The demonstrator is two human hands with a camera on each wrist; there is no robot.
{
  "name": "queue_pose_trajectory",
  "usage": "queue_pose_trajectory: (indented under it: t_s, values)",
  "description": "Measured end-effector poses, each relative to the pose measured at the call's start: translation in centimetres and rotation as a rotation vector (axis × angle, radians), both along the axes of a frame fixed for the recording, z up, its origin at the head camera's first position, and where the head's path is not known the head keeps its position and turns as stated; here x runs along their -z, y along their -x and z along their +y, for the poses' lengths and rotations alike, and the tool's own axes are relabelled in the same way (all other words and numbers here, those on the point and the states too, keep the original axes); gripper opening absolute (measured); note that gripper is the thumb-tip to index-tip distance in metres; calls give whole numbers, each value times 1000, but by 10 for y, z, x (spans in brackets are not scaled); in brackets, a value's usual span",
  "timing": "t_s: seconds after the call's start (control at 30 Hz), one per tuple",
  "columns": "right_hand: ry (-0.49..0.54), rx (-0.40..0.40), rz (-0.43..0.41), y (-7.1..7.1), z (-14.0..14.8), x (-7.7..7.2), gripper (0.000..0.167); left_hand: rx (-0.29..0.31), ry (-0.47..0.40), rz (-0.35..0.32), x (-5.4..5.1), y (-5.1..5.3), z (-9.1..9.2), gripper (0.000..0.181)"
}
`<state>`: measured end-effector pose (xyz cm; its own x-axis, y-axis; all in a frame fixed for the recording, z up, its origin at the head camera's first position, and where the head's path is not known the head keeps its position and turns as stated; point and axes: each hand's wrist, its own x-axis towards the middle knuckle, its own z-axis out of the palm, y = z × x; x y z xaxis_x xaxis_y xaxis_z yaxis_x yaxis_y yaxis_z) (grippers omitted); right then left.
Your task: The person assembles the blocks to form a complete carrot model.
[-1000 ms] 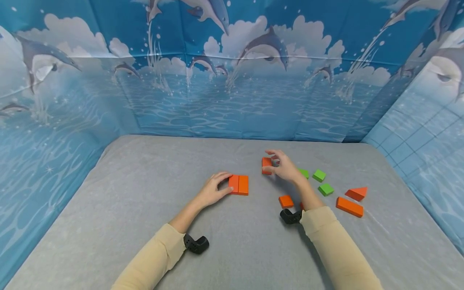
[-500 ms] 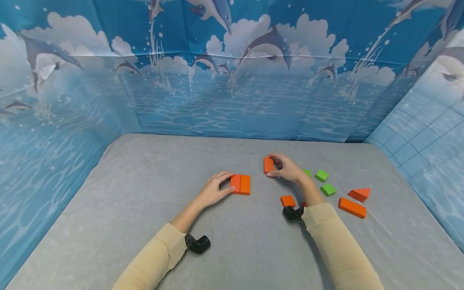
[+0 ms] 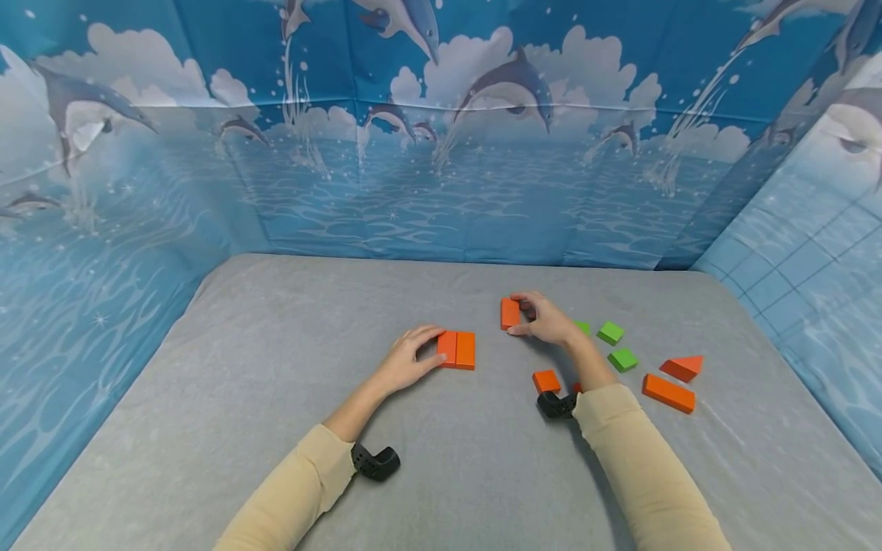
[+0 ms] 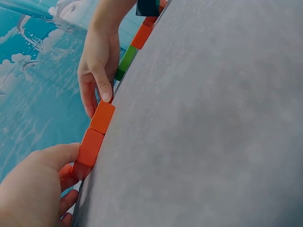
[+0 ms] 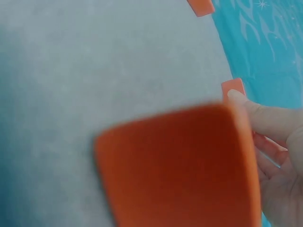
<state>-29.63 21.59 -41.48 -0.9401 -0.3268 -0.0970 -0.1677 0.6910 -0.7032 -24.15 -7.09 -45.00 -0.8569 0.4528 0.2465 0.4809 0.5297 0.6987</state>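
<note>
Two orange blocks lie side by side near the table's middle. My left hand (image 3: 406, 360) grips the left orange block (image 3: 447, 349), thumb at its near end and fingers at its far end. The right orange block (image 3: 465, 351) lies against it. Farther back and to the right, my right hand (image 3: 544, 320) pinches another orange block (image 3: 510, 314) by its ends. In the left wrist view, the left thumb lies against the red-orange block (image 4: 89, 150). In the right wrist view, the right thumb touches the held block (image 5: 233, 87). Some fingertips are hidden.
Green blocks (image 3: 623, 360) lie right of my right hand, one partly behind the wrist. Beyond them are an orange triangular block (image 3: 682, 368) and a long orange block (image 3: 668, 393). A square orange block (image 3: 547, 381) sits by the right wrist camera (image 3: 555, 405). A dolphin-print curtain (image 3: 441, 199) surrounds the table.
My right fingers, spread wider around the far orange block a second ago, have closed in on its ends. The left hand keeps its place at the paired blocks.
</note>
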Motion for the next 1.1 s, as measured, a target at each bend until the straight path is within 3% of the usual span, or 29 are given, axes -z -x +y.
queue_pose_trajectory:
  t_s: [0.2,0.6,1.1]
  values:
    - [33,-34,49,-11,-2,-2,66,4,-2,1,1,0,1,48]
    - [78,-182,40,-46,-22,-7,63,4,-5,6,2,0,0,47]
    - [77,-180,78,-58,-34,7,64,-6,1,-3,3,1,0,48]
